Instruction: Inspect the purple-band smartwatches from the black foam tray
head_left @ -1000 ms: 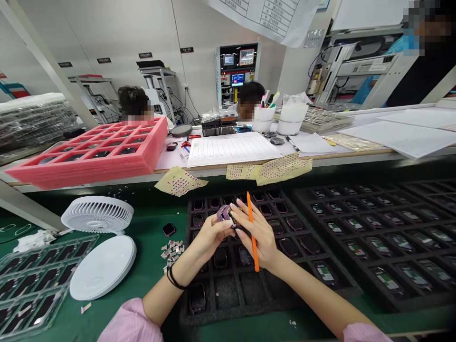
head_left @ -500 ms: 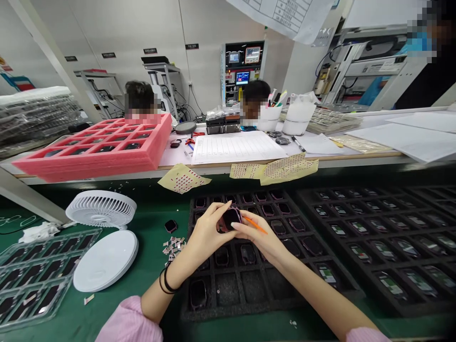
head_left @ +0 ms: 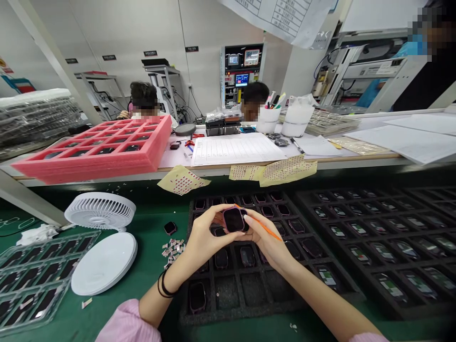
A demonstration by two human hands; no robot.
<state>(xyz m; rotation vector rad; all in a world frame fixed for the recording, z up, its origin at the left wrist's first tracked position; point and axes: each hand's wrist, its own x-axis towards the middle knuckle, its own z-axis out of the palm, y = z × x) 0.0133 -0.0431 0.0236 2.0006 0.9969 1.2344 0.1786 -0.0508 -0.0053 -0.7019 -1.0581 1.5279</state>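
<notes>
Green table (head_left: 153, 223): spans the lower half of the frame, running under trays and arms.
White fan (head_left: 101, 211): centre left, its grille tipped upward above a round base.
Clear tray (head_left: 35, 290): lower left corner, holding rows of dark parts.
Small pieces (head_left: 173, 249): a loose pile left of centre, just beside the left forearm.
Loose unit (head_left: 170, 228): dark and watch-shaped, on the table just above that pile.
Black foam tray (head_left: 249, 311): lower middle, directly below the hands, which hide some of its compartments; many hold dark watch-shaped units.
Second foam tray (head_left: 356, 273): lower right, filled with rows of units, some showing green and white.
Shelf across the middle: pink foam tray (head_left: 92, 166) on the left, printed sheet (head_left: 237, 148) at centre, white tubs (head_left: 296, 122) right of it; yellow sheets (head_left: 288, 170) hang over its front edge.
Hanging paper (head_left: 274, 19): top right of centre, covering part of the background.
Co-workers: people at upper left, upper middle and upper right.
Watch unit (head_left: 234, 220): frame centre, raised over the black foam tray, dark face toward the camera.
Left hand (head_left: 210, 228): curved in a C, fingers above and thumb below, gripping the watch unit.
Right hand (head_left: 263, 232): half curled, a digit against the watch unit's right edge, with an orange stick (head_left: 269, 230) held along the fingers.
</notes>
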